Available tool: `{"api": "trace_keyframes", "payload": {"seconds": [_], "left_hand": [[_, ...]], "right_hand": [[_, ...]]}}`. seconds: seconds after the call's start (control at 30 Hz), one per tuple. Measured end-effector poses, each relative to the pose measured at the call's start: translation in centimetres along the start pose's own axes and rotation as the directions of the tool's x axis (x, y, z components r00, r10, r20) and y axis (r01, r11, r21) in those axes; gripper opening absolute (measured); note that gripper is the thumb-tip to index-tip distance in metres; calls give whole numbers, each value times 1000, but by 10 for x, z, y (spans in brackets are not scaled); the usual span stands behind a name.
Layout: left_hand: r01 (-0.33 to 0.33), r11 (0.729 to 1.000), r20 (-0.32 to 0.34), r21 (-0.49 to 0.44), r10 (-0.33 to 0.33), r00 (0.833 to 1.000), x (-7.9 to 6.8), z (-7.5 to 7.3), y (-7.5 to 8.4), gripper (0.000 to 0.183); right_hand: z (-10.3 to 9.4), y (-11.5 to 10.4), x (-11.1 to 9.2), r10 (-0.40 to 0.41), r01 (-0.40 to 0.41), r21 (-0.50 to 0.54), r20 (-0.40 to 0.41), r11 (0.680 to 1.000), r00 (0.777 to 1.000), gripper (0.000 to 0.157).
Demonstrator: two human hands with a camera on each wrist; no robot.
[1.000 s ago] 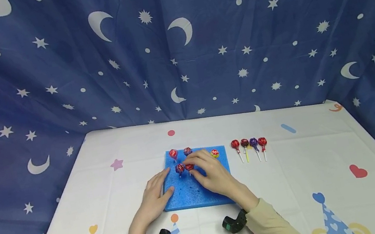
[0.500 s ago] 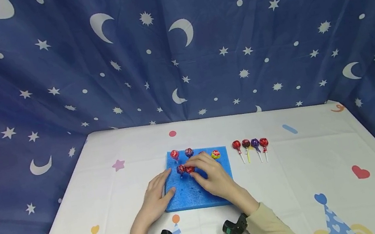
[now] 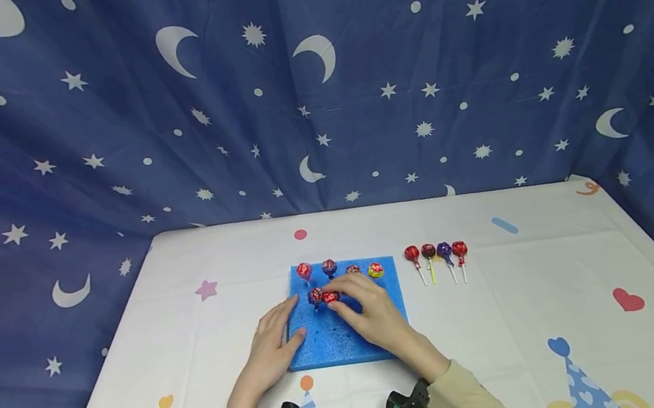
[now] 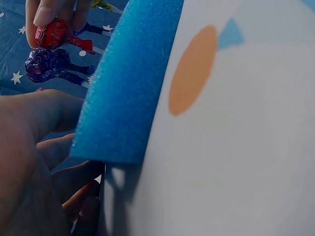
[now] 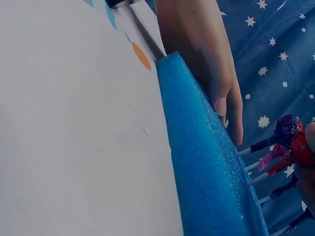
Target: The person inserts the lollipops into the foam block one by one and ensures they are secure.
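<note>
A red-wrapped lollipop (image 3: 331, 297) stands with its stick in the blue foam block (image 3: 333, 349), its head pinched by the thumb and fingers of my right hand (image 3: 373, 309). Close on its left is a dark blue lollipop (image 3: 315, 297), also upright in the foam. In the left wrist view the red lollipop (image 4: 51, 34) and the blue one (image 4: 47, 65) nearly touch. My left hand (image 3: 269, 345) rests along the block's left side, fingers extended. Along the block's back edge stand a pink-red lollipop (image 3: 304, 271), a dark one (image 3: 329, 267), a partly hidden one (image 3: 352, 269) and a yellow one (image 3: 375, 270).
Several loose lollipops (image 3: 428, 252) lie in a row on the white patterned tablecloth (image 3: 532, 284), right of the block. Behind the table hangs a dark blue curtain (image 3: 382, 143) with moons and stars. Each wrist wears a black camera band.
My right hand has shifted slightly down with its grip on the red lollipop, uncovering more of the back-row lollipop behind it. The left hand stays on the block's side.
</note>
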State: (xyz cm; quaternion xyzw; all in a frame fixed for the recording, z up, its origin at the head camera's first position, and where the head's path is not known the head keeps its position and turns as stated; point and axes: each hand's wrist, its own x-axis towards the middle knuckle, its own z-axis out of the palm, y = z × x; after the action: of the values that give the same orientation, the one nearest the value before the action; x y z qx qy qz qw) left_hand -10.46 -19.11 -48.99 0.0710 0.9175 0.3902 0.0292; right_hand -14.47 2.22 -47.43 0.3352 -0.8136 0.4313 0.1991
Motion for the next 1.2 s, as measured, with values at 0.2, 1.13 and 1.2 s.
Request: {"api": "trace_keyframes", "payload": {"seconds": [0.2,1.13,1.2], "left_hand": [[4,1000,2,-7,-4,1000,0,-1,0,59],[2,1000,1,-7,-2,1000,0,-1,-1,59],[5,1000,3,-7,-5,1000,0,-1,-1,59]], "right_hand": [[4,1,-3,12,-12,-17,-10,1000,1000,23],[2,3,-9,81,-79,61,-36,995,996,28],[1,3,-8,77,-75,65,-41,995,996,28]]}}
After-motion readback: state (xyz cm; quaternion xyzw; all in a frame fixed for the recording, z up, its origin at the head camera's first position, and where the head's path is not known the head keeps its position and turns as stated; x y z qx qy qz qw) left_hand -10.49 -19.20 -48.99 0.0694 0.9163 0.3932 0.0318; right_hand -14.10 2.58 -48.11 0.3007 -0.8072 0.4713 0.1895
